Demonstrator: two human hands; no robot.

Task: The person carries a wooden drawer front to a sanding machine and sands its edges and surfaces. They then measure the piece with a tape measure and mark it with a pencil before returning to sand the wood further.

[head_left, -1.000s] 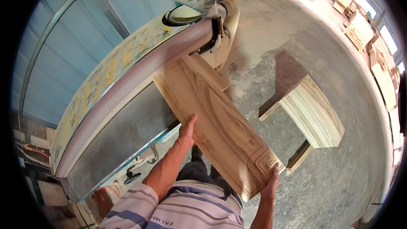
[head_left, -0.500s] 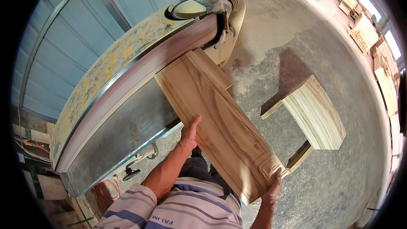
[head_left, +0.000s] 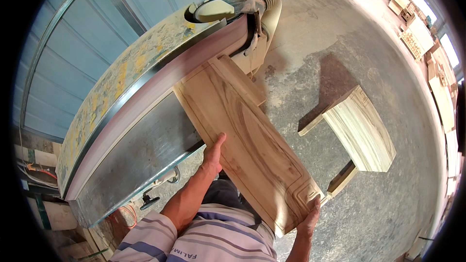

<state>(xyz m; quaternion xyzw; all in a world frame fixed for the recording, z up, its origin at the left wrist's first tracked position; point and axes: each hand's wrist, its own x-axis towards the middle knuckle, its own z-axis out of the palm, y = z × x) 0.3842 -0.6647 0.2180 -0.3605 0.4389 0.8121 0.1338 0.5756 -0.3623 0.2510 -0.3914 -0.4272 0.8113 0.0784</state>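
A long brown wooden panel (head_left: 242, 136) with dark grain and a grooved line along its edges slants across the middle of the view. My left hand (head_left: 213, 153) grips its left edge about halfway along, thumb on top. Around the near right corner, beside a carved square pattern, my right hand (head_left: 308, 217) is closed; the fingers under the wood are hidden. The panel's far end meets the pink sanding belt (head_left: 160, 87) of an edge sander, over its grey metal table (head_left: 136, 148). A wooden strip (head_left: 240, 80) lies along the panel's far right side.
Right of me, a stack of pale wooden panels (head_left: 360, 128) rests on wooden supports above the concrete floor (head_left: 403, 194). A ribbed dust hose (head_left: 272, 2) bends at the sander's far end. A black-handled crank (head_left: 149, 201) sits below the table, and blue metal wall panels (head_left: 73, 63) stand behind.
The panel has shifted slightly to the left along with both hands, which keep their grip. The stack of pale panels stays where it was.
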